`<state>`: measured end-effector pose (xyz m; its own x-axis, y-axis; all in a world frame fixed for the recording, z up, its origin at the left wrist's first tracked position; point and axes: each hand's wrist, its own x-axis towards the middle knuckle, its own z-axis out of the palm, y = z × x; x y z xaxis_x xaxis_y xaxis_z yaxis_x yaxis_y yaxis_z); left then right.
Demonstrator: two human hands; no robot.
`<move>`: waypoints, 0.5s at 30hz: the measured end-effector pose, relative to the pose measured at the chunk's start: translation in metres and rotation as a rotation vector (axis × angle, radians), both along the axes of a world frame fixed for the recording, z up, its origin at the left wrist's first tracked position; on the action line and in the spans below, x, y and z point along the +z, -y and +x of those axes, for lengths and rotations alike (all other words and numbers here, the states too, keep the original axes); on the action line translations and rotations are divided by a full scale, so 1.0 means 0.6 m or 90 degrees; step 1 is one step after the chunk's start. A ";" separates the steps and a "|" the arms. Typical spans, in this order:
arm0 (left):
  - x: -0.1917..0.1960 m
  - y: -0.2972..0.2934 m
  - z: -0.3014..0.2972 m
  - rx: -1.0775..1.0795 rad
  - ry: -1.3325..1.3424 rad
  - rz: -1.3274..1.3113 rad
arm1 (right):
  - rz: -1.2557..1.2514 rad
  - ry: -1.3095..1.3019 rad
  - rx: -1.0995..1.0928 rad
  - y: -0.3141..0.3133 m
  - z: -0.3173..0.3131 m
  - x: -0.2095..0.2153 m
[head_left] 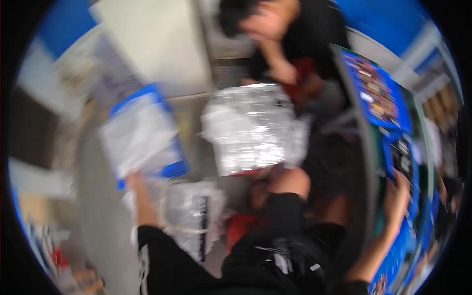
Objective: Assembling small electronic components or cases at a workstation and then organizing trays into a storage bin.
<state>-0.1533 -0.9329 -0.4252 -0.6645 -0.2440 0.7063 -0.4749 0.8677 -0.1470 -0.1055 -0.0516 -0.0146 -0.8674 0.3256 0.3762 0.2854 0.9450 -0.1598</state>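
My left hand [133,179] reaches out to the left and is closed at the near edge of a crumpled white plastic bag [140,130]. That bag lies across a blue tray [178,164], whose corners show around it. On the right, my right hand [399,184] is at a blue bin [388,150] with black parts in it. Motion blur smears its fingers, so I cannot tell whether they grip anything. Between my hands is a shiny silvery-white plastic bag [255,130], with a reddish thing partly showing under it.
Another person [305,29] in black bends forward beyond the silvery bag. A clear plastic-wrapped bundle [187,211] stands near my left arm. Blue bins, one holding small brownish parts [373,91], line the bench at right. A pale board [152,44] is at the far left.
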 end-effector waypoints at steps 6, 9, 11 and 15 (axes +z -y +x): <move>0.044 0.006 -0.067 -0.215 -0.243 0.566 | 0.027 -0.024 0.015 0.063 -0.012 0.033; 0.060 -0.050 -0.059 0.282 0.233 0.304 | 0.161 0.093 0.037 0.063 -0.015 0.026; 0.096 -0.037 -0.053 0.263 0.200 0.293 | 0.175 0.126 0.018 0.045 -0.015 0.023; 0.093 -0.002 -0.063 0.189 0.071 0.334 | 0.133 0.152 0.036 0.040 -0.017 0.025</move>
